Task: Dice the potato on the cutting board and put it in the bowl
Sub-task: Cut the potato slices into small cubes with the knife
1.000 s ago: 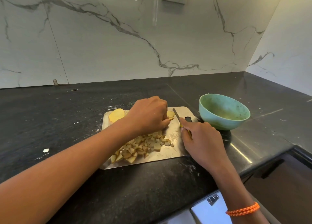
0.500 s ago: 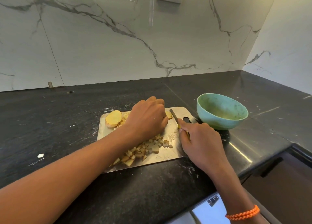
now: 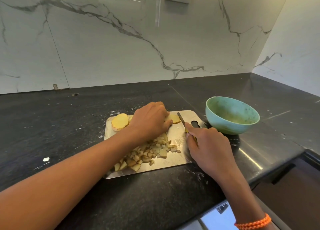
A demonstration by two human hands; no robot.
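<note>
Green bowl right of cutting board; potato dice on board.

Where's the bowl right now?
In the head view the bowl stands on the black counter, just right of the cutting board, beyond the right hand holding the knife.

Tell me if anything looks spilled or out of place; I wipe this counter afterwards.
Little stands out. One small white scrap lies alone on the black stone counter, well left of the steel cutting board, and pale specks dust the counter around the board. The diced potato pile sits on the board; the green bowl is upright.
</note>
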